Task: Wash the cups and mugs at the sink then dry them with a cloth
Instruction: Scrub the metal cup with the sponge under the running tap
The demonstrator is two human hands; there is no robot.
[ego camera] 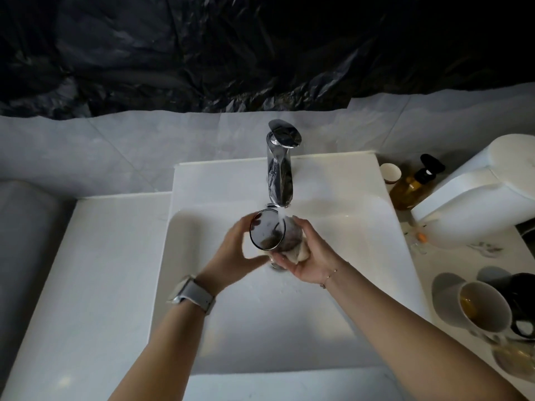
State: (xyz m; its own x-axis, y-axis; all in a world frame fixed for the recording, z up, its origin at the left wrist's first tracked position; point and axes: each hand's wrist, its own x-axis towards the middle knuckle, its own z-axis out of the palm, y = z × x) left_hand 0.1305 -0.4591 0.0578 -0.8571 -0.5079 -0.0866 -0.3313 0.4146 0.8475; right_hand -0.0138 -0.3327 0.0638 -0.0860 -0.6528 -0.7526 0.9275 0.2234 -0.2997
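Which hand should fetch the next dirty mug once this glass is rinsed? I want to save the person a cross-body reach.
Probably the right hand. The white mug and black mug stand on the counter right of the sink. The left hand, gripping the glass, would have to cross over.

The right hand [307, 256] hides most of the pale sponge [301, 253] behind the glass [267, 231], the drain [276, 267] peeks out only partly below both, and at the right edge the black mug [522, 302] and a blurred glass vessel [518, 357] are cut off.
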